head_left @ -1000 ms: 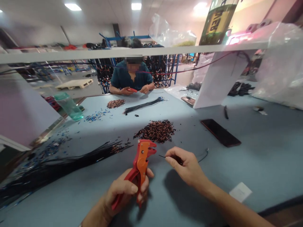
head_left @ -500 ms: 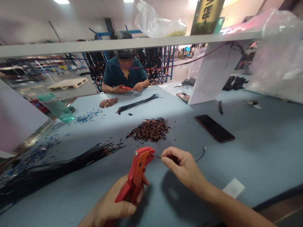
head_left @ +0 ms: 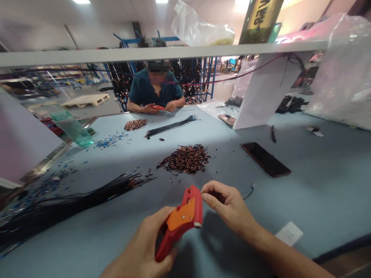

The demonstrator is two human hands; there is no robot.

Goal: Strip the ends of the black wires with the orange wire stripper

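Observation:
My left hand (head_left: 147, 241) is wrapped round a red and orange wire stripper (head_left: 184, 216), its head turned over toward my right hand. My right hand (head_left: 227, 204) is closed in a pinch close beside the tool's head. A thin black wire (head_left: 249, 192) comes out behind this hand, its tipped end lying over the table to the right. The wire's other end is hidden by my fingers and the tool. Beyond the stripper lies a heap of black and copper-coloured wire scraps (head_left: 188, 159). At left is a thick bundle of black wires (head_left: 78, 206), its stripped ends toward the heap.
A dark phone (head_left: 265, 159) and a white label (head_left: 289, 233) lie at right. Across the table (head_left: 226, 162), a person (head_left: 156, 90) holds a red tool, near a smaller wire bundle (head_left: 171, 126). A green bottle (head_left: 71, 129) leans at left. A white shelf (head_left: 185, 53) spans above.
My left hand has rolled the wire stripper over, so its head now points up beside my right fingertips. The bit of wire seen between tool and fingers is now hidden. My right hand holds its pinch.

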